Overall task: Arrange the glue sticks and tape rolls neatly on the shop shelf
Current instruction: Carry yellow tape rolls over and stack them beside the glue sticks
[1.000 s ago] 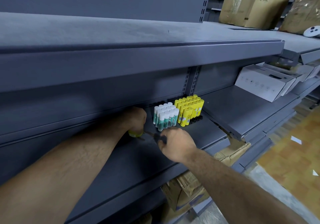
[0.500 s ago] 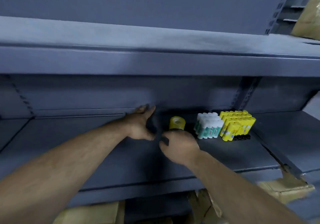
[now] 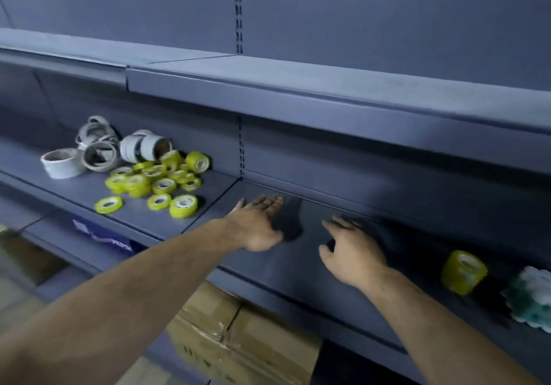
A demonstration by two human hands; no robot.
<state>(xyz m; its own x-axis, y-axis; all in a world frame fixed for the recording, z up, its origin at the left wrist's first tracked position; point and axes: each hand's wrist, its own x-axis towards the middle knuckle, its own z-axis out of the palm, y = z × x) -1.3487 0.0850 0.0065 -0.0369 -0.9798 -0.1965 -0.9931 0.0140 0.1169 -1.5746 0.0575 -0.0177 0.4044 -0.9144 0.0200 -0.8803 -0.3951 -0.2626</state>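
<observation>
Neither hand grips anything: the left hand (image 3: 262, 223) reaches forward with its fingers straight and close together, low over the shelf (image 3: 268, 268); the right hand (image 3: 351, 255) hovers just beside it with fingers loosely spread, and though motion blur softens its fingertips, it seems to hold nothing.

Judged from how things lie, the job is only partly done; at the far right edge a block of glue sticks (image 3: 533, 298) stands upright and packed together, and a single yellow roll (image 3: 463, 271) sits near it, between the sticks and the right hand.

Most of the tape is unsorted; on the bay to the left the small yellow tape rolls (image 3: 155, 182) lie in a loose heap, some flat, some on edge, and behind them the larger whitish tape rolls (image 3: 98, 152) are tumbled against one another.

The stretch of shelf under the hands looks like the place where rows would go; the heap to the left would need carrying over and lining up; a cardboard box (image 3: 238, 346) sits below the shelf.
</observation>
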